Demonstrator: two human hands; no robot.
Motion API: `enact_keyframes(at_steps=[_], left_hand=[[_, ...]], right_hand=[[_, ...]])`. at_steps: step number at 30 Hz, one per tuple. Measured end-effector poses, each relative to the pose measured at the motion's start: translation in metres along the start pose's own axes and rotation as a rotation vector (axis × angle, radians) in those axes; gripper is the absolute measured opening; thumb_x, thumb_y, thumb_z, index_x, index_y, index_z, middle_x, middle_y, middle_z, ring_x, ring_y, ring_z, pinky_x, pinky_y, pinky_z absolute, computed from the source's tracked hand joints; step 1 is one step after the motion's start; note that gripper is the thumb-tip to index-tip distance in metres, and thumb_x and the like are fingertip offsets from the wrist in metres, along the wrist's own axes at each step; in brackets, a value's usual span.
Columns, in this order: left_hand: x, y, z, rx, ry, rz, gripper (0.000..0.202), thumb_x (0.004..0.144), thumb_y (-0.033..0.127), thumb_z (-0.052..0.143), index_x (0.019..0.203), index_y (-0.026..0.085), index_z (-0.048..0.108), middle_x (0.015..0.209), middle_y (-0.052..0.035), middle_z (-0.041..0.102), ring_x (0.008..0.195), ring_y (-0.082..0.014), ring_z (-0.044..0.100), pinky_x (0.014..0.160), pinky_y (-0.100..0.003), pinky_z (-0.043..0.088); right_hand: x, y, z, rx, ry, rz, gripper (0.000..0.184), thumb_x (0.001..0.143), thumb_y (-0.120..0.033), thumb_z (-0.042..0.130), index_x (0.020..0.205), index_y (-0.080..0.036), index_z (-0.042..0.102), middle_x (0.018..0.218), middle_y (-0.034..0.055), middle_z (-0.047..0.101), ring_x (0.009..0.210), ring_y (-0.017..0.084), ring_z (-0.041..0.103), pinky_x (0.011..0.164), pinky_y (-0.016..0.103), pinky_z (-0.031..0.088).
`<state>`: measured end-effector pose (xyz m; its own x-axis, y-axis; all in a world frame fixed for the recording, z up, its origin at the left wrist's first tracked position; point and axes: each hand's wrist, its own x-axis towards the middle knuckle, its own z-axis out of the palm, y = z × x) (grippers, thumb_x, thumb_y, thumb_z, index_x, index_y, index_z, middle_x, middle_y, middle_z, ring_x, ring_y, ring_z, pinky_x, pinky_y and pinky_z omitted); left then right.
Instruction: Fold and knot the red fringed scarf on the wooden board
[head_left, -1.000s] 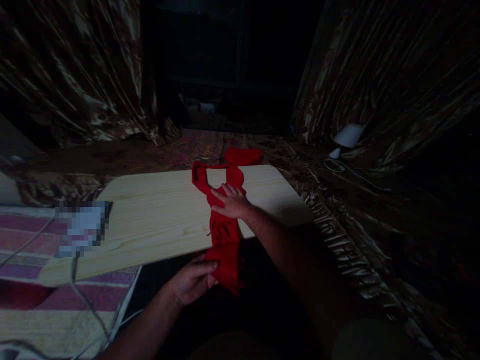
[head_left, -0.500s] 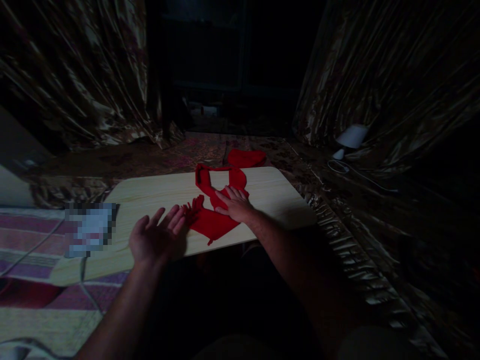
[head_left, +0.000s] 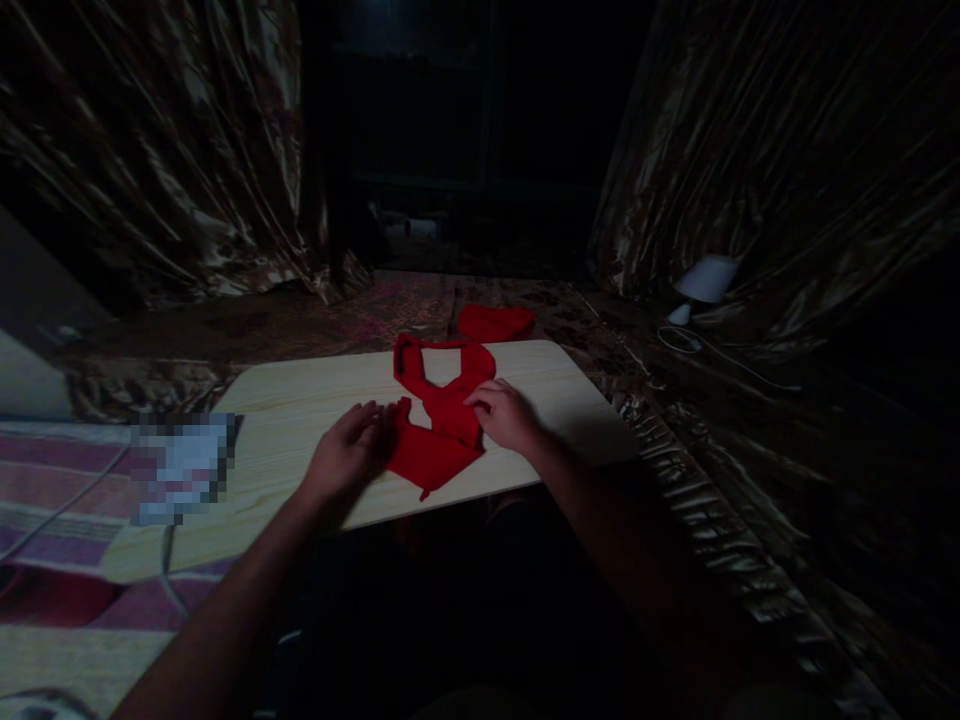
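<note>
A red fringed scarf (head_left: 450,412) lies on a pale wood-grain tabletop (head_left: 300,400), laid in a loop that crosses over itself. At its fringed end is my left hand (head_left: 349,445), its fingers curled against the strands. My right hand (head_left: 506,415) has thumb and fingers pinched together on the scarf's right edge, close to the crossing. Part of the fringe is hidden by the left fingers and by shadow. Behind the table's far edge rests another red piece of fabric (head_left: 495,322); its kind is unclear in the dim light.
A small white lamp (head_left: 705,280) with a cord stands at the back right. A blurred-out pale item (head_left: 184,465) lies on the table's left end, with a cable beside it. Striped cloth (head_left: 60,480) spreads at left. Dark patterned curtains (head_left: 187,180) hang behind.
My left hand has turned from palm up and moved right to the fringe, fingers now curled. The right hand has lifted from lying flat on the scarf and shifted right to its edge.
</note>
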<state>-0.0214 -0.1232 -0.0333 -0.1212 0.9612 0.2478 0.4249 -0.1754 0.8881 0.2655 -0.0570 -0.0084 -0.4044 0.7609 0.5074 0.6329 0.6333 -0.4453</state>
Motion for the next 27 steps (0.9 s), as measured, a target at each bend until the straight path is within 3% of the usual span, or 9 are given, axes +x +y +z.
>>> enact_keyframes(at_steps=[2, 4, 6, 9, 12, 15, 18, 22, 27], left_hand=[[0.004, -0.001, -0.003, 0.330, -0.171, 0.181, 0.053, 0.094, 0.048, 0.048, 0.140, 0.023, 0.062, 0.156, -0.0123, 0.049, 0.152, -0.0341, 0.030, 0.121, -0.061, 0.026], [0.008, 0.006, 0.000, 0.493, -0.343, 0.254, 0.056, 0.097, 0.046, 0.041, 0.147, 0.027, 0.054, 0.163, -0.0069, 0.038, 0.156, -0.0331, 0.020, 0.122, -0.067, 0.015], [0.010, 0.013, 0.009, 0.585, -0.477, 0.271, 0.057, 0.097, 0.046, 0.039, 0.150, 0.028, 0.051, 0.166, -0.0060, 0.031, 0.156, -0.0330, 0.017, 0.121, -0.070, 0.008], [0.015, 0.015, 0.025, 0.650, -0.589, 0.245, 0.065, 0.094, 0.051, 0.044, 0.151, 0.021, 0.050, 0.166, -0.0116, 0.030, 0.156, -0.0337, 0.020, 0.122, -0.067, 0.007], [0.018, 0.005, 0.036, 0.643, -0.566, 0.239, 0.068, 0.093, 0.054, 0.046, 0.150, 0.017, 0.051, 0.160, -0.0155, 0.041, 0.152, -0.0334, 0.030, 0.124, -0.062, 0.012], [0.018, -0.006, 0.039, 0.533, -0.451, 0.292, 0.058, 0.093, 0.050, 0.046, 0.140, 0.020, 0.061, 0.151, -0.0133, 0.055, 0.147, -0.0324, 0.040, 0.124, -0.058, 0.020], [0.016, -0.010, 0.038, 0.413, -0.391, 0.308, 0.049, 0.092, 0.044, 0.047, 0.130, 0.021, 0.067, 0.144, -0.0129, 0.061, 0.139, -0.0323, 0.050, 0.121, -0.055, 0.029], [0.016, -0.009, 0.038, 0.446, -0.378, 0.384, 0.047, 0.088, 0.036, 0.053, 0.130, 0.020, 0.066, 0.143, -0.0136, 0.061, 0.134, -0.0314, 0.054, 0.117, -0.052, 0.035], [0.015, -0.009, 0.040, 0.516, -0.427, 0.542, 0.047, 0.084, 0.034, 0.062, 0.130, 0.024, 0.067, 0.142, -0.0111, 0.061, 0.133, -0.0306, 0.053, 0.116, -0.049, 0.036]], right_hand=[[-0.004, -0.001, -0.004, -0.040, -0.098, -0.149, 0.044, 0.076, 0.003, 0.058, 0.103, -0.024, 0.079, 0.118, 0.0066, 0.070, 0.116, 0.022, 0.058, 0.104, 0.038, 0.046], [-0.007, -0.003, -0.006, -0.093, -0.192, -0.260, 0.054, 0.072, 0.002, 0.063, 0.115, -0.028, 0.077, 0.142, 0.0056, 0.059, 0.136, 0.025, 0.045, 0.114, 0.044, 0.037], [-0.008, -0.008, -0.007, -0.147, -0.265, -0.303, 0.060, 0.071, -0.003, 0.069, 0.123, -0.032, 0.074, 0.157, 0.0041, 0.045, 0.148, 0.030, 0.031, 0.120, 0.052, 0.026], [-0.007, -0.018, -0.005, -0.210, -0.342, -0.299, 0.058, 0.073, -0.008, 0.071, 0.125, -0.033, 0.073, 0.162, 0.0053, 0.039, 0.152, 0.032, 0.025, 0.122, 0.058, 0.016], [-0.005, -0.029, -0.001, -0.238, -0.394, -0.318, 0.052, 0.077, -0.008, 0.067, 0.124, -0.029, 0.074, 0.159, 0.0072, 0.044, 0.152, 0.031, 0.027, 0.123, 0.058, 0.014], [0.000, -0.034, 0.006, -0.170, -0.386, -0.278, 0.047, 0.080, -0.005, 0.060, 0.121, -0.024, 0.075, 0.149, 0.0081, 0.056, 0.143, 0.026, 0.043, 0.122, 0.048, 0.027], [0.009, -0.029, 0.017, -0.002, -0.237, -0.057, 0.046, 0.083, -0.005, 0.054, 0.119, -0.023, 0.075, 0.127, 0.0054, 0.071, 0.119, 0.021, 0.063, 0.109, 0.036, 0.046], [0.023, -0.015, 0.030, 0.223, -0.048, 0.242, 0.037, 0.088, -0.010, 0.053, 0.114, -0.024, 0.075, 0.099, 0.0017, 0.077, 0.093, 0.020, 0.070, 0.092, 0.034, 0.056], [0.017, -0.017, 0.028, 0.222, -0.199, 0.052, 0.056, 0.073, -0.001, 0.064, 0.123, -0.023, 0.072, 0.128, 0.0069, 0.069, 0.113, 0.021, 0.066, 0.105, 0.036, 0.050]])
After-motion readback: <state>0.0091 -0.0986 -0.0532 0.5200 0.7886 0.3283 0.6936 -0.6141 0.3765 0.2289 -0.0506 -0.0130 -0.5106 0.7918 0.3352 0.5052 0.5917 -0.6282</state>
